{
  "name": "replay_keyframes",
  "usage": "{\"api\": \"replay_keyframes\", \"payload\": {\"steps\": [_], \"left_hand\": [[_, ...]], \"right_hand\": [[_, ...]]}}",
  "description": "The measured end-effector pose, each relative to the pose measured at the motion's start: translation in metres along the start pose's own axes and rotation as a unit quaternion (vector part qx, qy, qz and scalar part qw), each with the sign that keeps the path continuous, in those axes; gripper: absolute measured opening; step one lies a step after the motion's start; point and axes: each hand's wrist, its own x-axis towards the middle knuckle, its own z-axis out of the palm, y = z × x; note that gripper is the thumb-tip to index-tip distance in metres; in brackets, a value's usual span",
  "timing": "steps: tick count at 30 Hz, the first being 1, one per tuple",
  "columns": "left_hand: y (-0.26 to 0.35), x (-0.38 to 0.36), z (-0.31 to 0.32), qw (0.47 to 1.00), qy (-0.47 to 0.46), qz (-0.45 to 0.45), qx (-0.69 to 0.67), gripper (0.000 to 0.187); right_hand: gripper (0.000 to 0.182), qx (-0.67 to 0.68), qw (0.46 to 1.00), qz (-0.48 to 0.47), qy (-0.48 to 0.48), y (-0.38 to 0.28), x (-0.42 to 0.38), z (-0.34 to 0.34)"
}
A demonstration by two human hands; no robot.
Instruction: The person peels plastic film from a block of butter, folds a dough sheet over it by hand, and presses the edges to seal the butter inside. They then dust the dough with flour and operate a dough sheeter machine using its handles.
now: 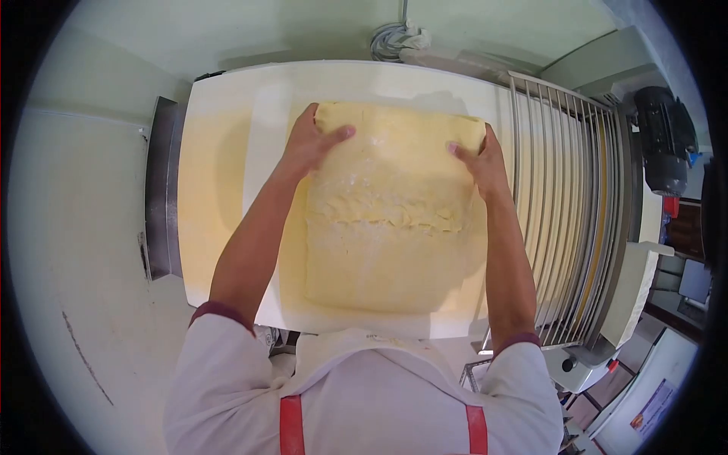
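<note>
A large folded slab of pale yellow dough (387, 265) lies in front of me, with a crimped, ragged seam running across its middle and white flour patches above the seam. My left hand (312, 142) grips its far left corner, thumb on top and fingers over the edge. At the far right corner, my right hand (479, 158) holds the dough the same way, its thumb resting on the upper face. The fingers of both hands are mostly hidden behind the dough's edge. Under the slab runs the pale belt (216, 152) of a dough sheeter.
A metal wire guard (565, 212) stands along the right side of the belt, next to a dark motor (663, 140). On the left is a steel end plate (161, 189). A coiled grey cable (388, 42) hangs at the back wall.
</note>
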Motion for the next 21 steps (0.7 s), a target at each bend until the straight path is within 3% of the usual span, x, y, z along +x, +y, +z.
{"api": "replay_keyframes", "payload": {"steps": [5, 7, 8, 9, 11, 14, 21], "left_hand": [[-0.020, 0.007, -0.005, 0.994, 0.067, -0.015, 0.083, 0.060], [-0.022, 0.004, -0.014, 0.992, 0.065, -0.027, 0.104, 0.056], [-0.031, 0.005, -0.020, 0.998, 0.059, 0.011, 0.024, 0.054], [-0.047, 0.001, -0.025, 0.996, 0.048, 0.044, -0.053, 0.052], [-0.058, -0.008, -0.030, 0.985, 0.014, 0.065, -0.161, 0.050], [-0.058, -0.013, -0.029, 0.968, -0.015, 0.041, -0.248, 0.049], [-0.062, -0.006, -0.019, 0.962, 0.032, 0.055, -0.266, 0.048]], "right_hand": [[0.059, -0.001, 1.000, 0.008, 0.013, 0.024, 0.004, 0.002], [0.062, -0.149, 0.985, -0.042, 0.082, 0.021, 0.006, -0.001], [0.063, -0.220, 0.966, -0.077, 0.116, 0.017, 0.015, 0.002], [0.068, -0.316, 0.922, -0.182, 0.131, 0.022, 0.032, 0.012], [0.070, -0.424, 0.863, -0.269, 0.056, -0.002, 0.042, 0.095], [0.075, -0.564, 0.786, -0.253, -0.003, -0.016, 0.043, 0.202], [0.080, -0.583, 0.767, -0.269, -0.015, -0.011, 0.032, 0.231]]}}
